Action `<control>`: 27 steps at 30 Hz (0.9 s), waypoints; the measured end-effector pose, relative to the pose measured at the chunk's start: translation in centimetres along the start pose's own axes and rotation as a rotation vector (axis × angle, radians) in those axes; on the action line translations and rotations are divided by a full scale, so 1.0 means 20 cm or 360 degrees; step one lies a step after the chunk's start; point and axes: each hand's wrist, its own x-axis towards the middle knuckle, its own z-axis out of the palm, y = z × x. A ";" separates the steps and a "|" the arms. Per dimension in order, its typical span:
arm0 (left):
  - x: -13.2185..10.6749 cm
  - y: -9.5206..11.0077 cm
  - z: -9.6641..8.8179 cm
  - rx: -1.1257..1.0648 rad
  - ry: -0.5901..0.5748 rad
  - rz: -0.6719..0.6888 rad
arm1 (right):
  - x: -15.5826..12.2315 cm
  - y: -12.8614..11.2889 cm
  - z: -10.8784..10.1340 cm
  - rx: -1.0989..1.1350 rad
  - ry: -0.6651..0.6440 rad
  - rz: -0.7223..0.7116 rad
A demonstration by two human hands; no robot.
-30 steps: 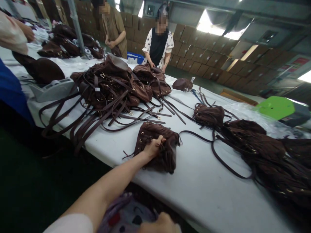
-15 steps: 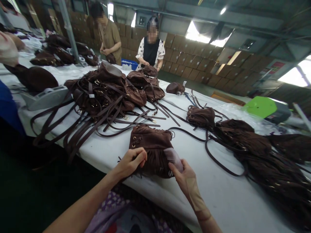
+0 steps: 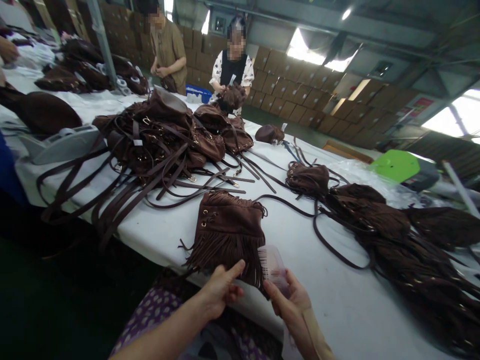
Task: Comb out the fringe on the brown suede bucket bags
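Note:
A brown suede fringed bag (image 3: pixel 227 230) lies on the white table (image 3: pixel 337 300) right in front of me, its fringe hanging toward the near edge. My right hand (image 3: pixel 290 300) grips a pale translucent comb (image 3: pixel 273 264) whose teeth touch the right end of the fringe. My left hand (image 3: pixel 221 289) hovers at the fringe's lower edge, index finger stretched out to it and the other fingers curled, holding nothing.
A heap of brown bags and long straps (image 3: pixel 161 145) fills the table's left. More fringed bags (image 3: pixel 378 220) lie at the right. Two people (image 3: pixel 232 75) stand at the far side handling bags. A grey device (image 3: pixel 62 142) sits at left, a green object (image 3: pixel 403 165) at right.
My right hand came up with the comb and drew it down the fringe to its lower end. My left hand let go of the bag and slid down to the fringe's edge.

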 end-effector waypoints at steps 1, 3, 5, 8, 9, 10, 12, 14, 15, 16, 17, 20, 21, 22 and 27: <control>0.03 0.01 0.02 -0.0038 -0.0038 -0.0057 | -0.01 0.02 -0.01 -0.0002 0.0007 0.0005; 0.06 0.00 0.03 -0.0033 -0.0195 -0.0116 | -0.01 0.04 -0.04 -0.0119 0.0014 -0.0014; 0.07 -0.01 0.01 0.0065 -0.0307 -0.0105 | -0.02 0.03 -0.08 -0.0389 0.0076 -0.0150; 0.04 -0.02 -0.03 0.0323 -0.0287 -0.0052 | 0.01 -0.08 -0.12 -0.0823 0.0155 -0.0482; 0.02 -0.02 -0.04 0.0418 -0.0265 -0.0036 | 0.02 -0.13 -0.13 -0.0912 0.0098 -0.0593; -0.01 -0.01 -0.04 0.0509 -0.0261 -0.0029 | 0.05 -0.19 -0.12 -0.0988 -0.0018 -0.0699; -0.07 0.03 -0.05 0.0679 -0.0288 -0.0018 | 0.11 -0.29 -0.09 -0.1154 -0.0306 -0.0902; -0.15 0.10 -0.05 0.0846 -0.0288 0.0007 | 0.17 -0.35 -0.04 -0.1382 -0.0525 -0.1060; -0.18 0.14 -0.06 0.0937 -0.0283 0.0027 | 0.19 -0.36 -0.01 -0.1510 -0.0613 -0.1107; -0.21 0.18 -0.07 0.1027 -0.0286 0.0048 | 0.20 -0.35 0.03 -0.1610 -0.0707 -0.1135; -0.24 0.22 -0.08 0.1110 -0.0303 0.0061 | 0.20 -0.33 0.06 -0.1650 -0.0813 -0.1138; -0.28 0.34 -0.11 0.1334 -0.0360 0.0042 | 0.16 -0.25 0.15 -0.1381 -0.1106 -0.0983; -0.29 0.37 -0.12 0.1408 -0.0358 0.0076 | 0.14 -0.22 0.18 -0.1241 -0.1151 -0.0875; -0.29 0.41 -0.12 0.1492 -0.0357 0.0144 | 0.12 -0.20 0.21 -0.1117 -0.1144 -0.0760; -0.30 0.59 -0.17 0.1186 -0.0168 0.0825 | 0.11 -0.24 0.26 -0.0300 -0.0995 -0.0274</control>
